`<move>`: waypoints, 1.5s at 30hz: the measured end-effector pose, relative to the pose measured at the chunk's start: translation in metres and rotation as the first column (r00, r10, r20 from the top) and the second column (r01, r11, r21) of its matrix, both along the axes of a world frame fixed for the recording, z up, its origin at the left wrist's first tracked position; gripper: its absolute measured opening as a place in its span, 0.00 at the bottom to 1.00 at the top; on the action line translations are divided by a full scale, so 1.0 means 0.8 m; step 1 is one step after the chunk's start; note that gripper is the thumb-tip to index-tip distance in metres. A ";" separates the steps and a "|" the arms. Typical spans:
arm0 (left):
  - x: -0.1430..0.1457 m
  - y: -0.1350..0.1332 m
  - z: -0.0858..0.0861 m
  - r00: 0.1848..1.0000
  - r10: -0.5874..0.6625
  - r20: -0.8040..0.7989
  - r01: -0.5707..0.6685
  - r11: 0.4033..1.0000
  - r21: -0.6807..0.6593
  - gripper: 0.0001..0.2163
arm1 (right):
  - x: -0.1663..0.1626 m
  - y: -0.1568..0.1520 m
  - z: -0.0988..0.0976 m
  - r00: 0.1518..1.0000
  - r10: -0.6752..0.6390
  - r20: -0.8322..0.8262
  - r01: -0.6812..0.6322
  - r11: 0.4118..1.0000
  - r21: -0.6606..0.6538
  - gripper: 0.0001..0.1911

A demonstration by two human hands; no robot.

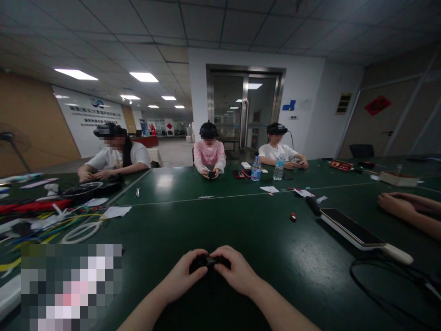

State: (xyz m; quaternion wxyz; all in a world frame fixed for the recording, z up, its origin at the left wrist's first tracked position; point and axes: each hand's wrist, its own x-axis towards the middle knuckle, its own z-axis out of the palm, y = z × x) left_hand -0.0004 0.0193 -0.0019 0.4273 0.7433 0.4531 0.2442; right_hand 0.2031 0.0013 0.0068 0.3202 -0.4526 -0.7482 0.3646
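My left hand (pixel 184 271) and my right hand (pixel 234 269) meet at the near edge of the dark green table (pixel 213 220). Both have their fingers curled around a small black object (pixel 208 262) held between them. Most of that object is hidden by my fingers, so I cannot make out what it is. Both forearms reach in from the bottom of the view.
A phone on a white block (pixel 354 230) and black cables (pixel 389 285) lie at the right, near another person's hand (pixel 396 204). Coloured wires and papers (pixel 51 216) clutter the left. Three people sit across the table with water bottles (pixel 256 168). A small red item (pixel 293 217) lies mid-table.
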 end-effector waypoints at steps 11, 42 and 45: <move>0.003 -0.002 -0.001 0.997 0.021 -0.074 -0.010 0.989 0.148 0.18 | -0.001 0.001 -0.005 0.999 -0.015 0.028 0.015 1.000 0.007 0.15; -0.002 0.003 -0.013 0.981 0.038 -0.190 0.027 0.943 0.330 0.16 | -0.004 0.001 -0.006 0.987 -0.038 0.154 0.033 0.999 0.033 0.12; -0.002 0.003 -0.012 0.984 0.027 -0.178 0.034 0.944 0.329 0.15 | -0.002 0.002 -0.008 0.991 -0.036 0.129 0.032 0.999 0.030 0.14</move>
